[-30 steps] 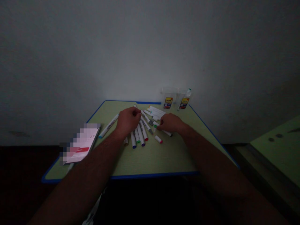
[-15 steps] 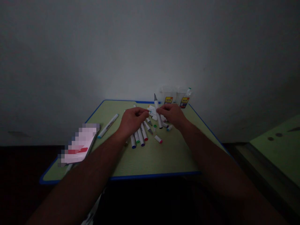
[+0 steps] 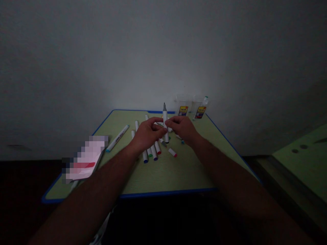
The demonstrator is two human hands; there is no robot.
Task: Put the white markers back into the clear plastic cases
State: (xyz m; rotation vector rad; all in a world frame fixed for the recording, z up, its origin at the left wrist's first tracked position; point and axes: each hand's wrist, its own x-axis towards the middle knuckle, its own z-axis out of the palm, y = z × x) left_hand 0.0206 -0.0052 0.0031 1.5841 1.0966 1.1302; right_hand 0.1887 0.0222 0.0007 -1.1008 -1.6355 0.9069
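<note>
An uncapped white marker [image 3: 166, 117] stands nearly upright above the table, its grey nib end pointing up and its dark end down. My right hand [image 3: 184, 128] pinches it from the right between thumb and fingers. From the left, my left hand [image 3: 149, 133] has its fingertips and thumb closed against the same marker. Below my left hand lie several capped white markers with coloured ends, partly hidden by it, one of them a blue-ended marker [image 3: 145, 157]. A loose white cap with a pink end [image 3: 172, 152] rests in front of my right hand.
The green table [image 3: 163, 178] has a blue edge and stands against a wall. Two clear plastic cases [image 3: 183, 108] with yellow labels stand at the back right. A blue-ended marker [image 3: 118, 138] and a pixelated pink-white object [image 3: 85, 161] lie at the left.
My right hand has brought the uncapped marker left and turned it more upright. My left hand, apart from it before, now has its fingers on the marker.
</note>
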